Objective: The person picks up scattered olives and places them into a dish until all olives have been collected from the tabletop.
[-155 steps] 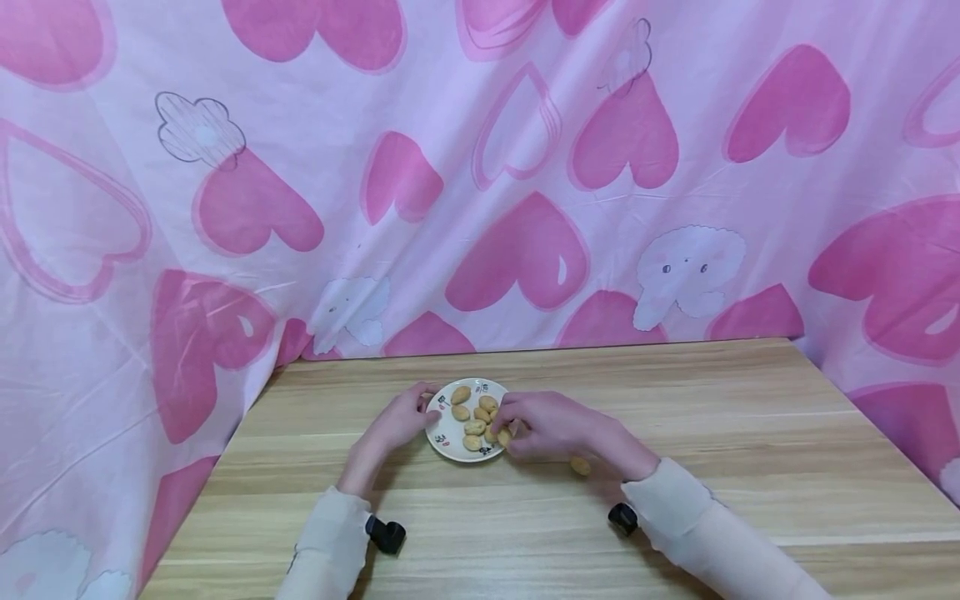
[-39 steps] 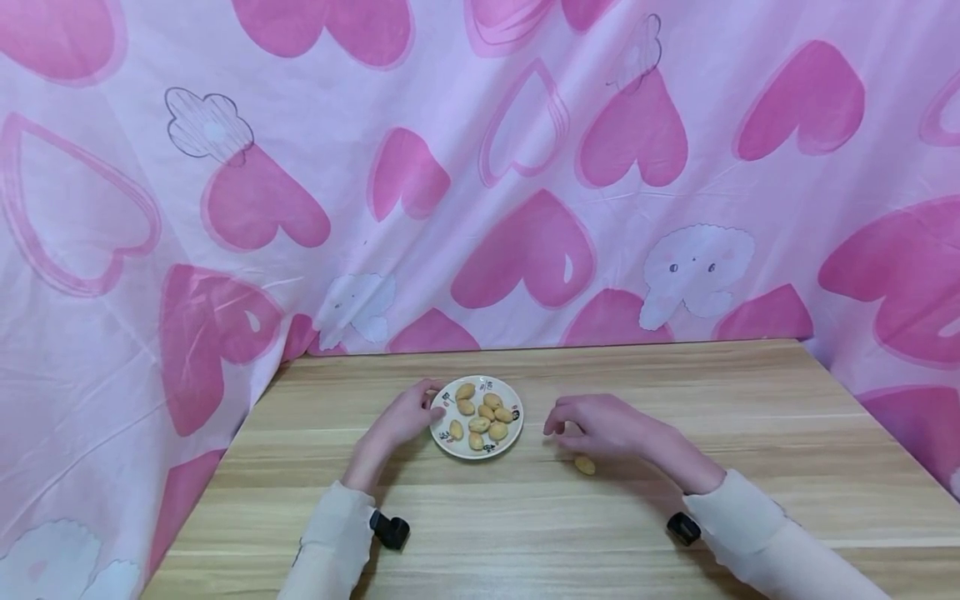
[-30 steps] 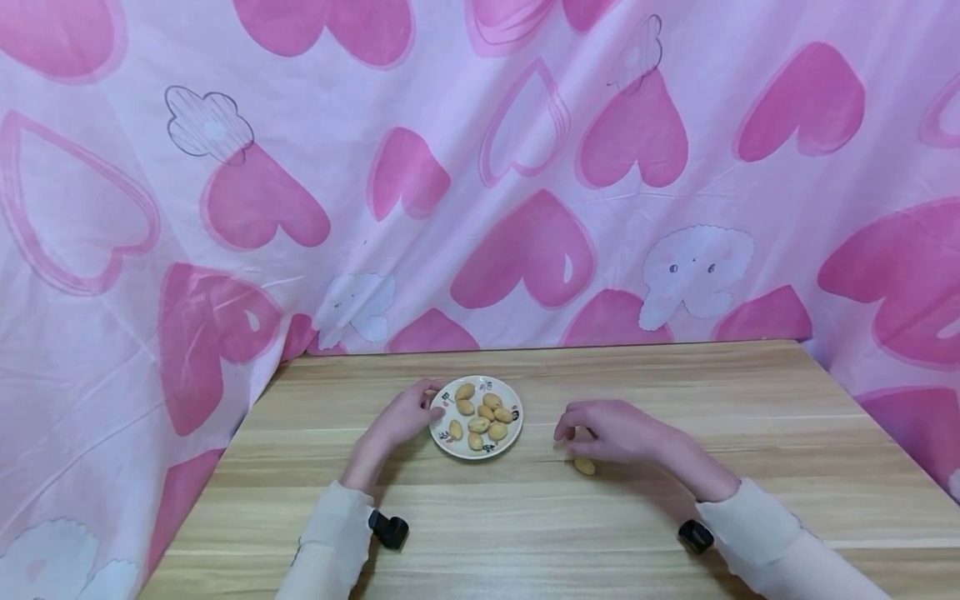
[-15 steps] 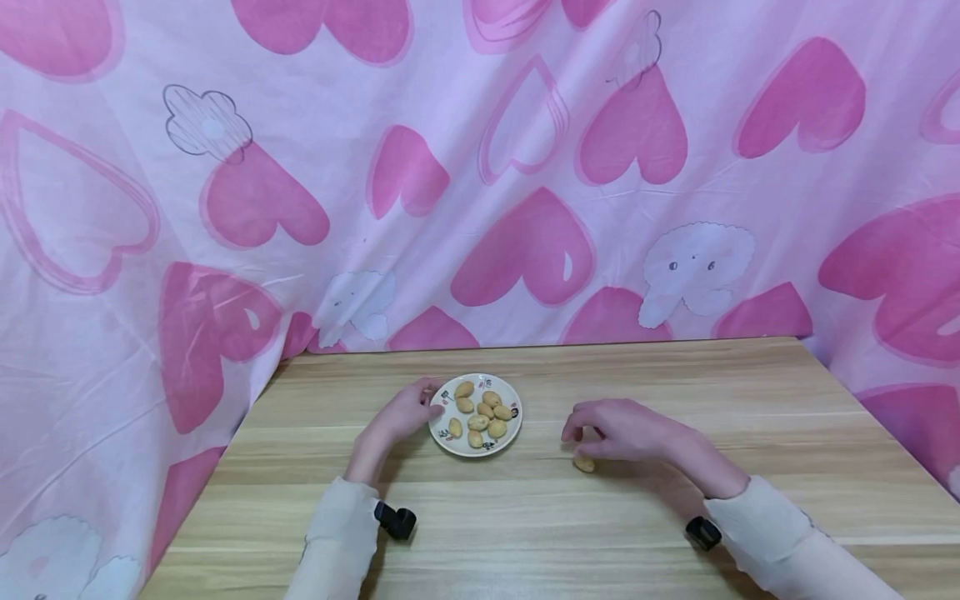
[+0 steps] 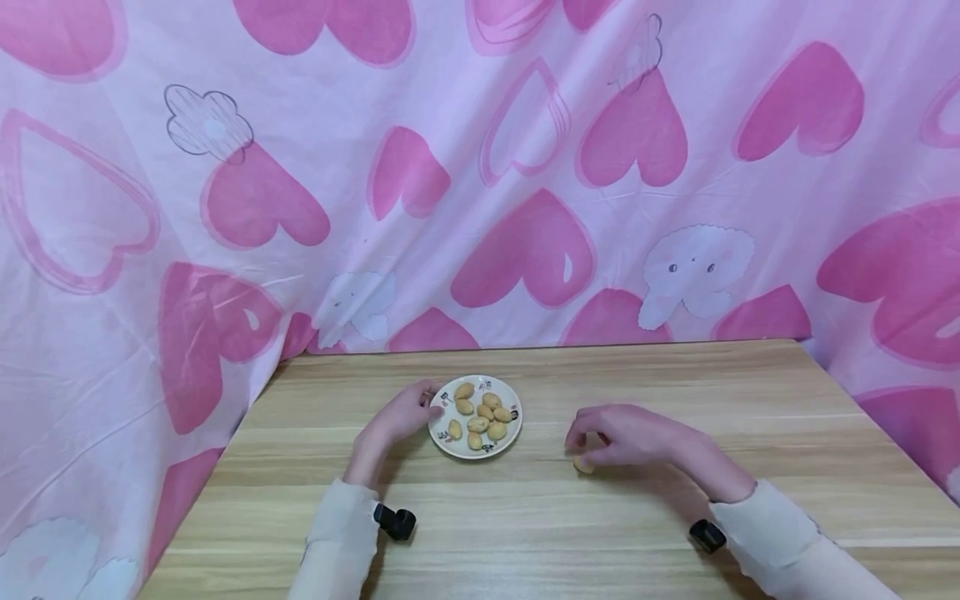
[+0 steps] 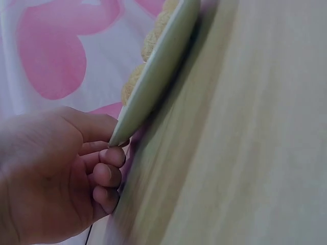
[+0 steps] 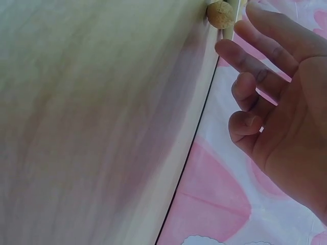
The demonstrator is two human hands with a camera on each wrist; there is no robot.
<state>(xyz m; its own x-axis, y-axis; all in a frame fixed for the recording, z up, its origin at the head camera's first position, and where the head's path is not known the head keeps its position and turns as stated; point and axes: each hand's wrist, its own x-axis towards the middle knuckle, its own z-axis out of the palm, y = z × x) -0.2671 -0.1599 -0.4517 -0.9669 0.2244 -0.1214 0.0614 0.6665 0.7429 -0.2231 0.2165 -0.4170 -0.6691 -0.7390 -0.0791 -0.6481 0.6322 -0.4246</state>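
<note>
A white plate (image 5: 454, 448) with small printed figures lies on the wooden table, bearing several tan, oval, nut-like pieces (image 5: 477, 424) with wrinkled surfaces. My left hand (image 5: 401, 414) pinches its left rim, thumb on top and fingers beneath; the left wrist view shows the plate's edge (image 6: 153, 84) between them. To the right of the plate, one single tan piece (image 5: 582, 465) lies on the wood. My right hand (image 5: 630, 435) hovers over it, thumb and index finger spread around it. In the right wrist view the piece (image 7: 220, 14) sits just beyond the fingertips.
The wooden table (image 5: 517, 533) runs back to a pink curtain (image 5: 525, 167) printed with hearts. Black wrist cameras (image 5: 395, 522) sit below both sleeves, close over the table.
My right hand was at the plate with a tan piece, released it there, then moved right and lowered toward the single piece. My left hand has stayed on the rim.
</note>
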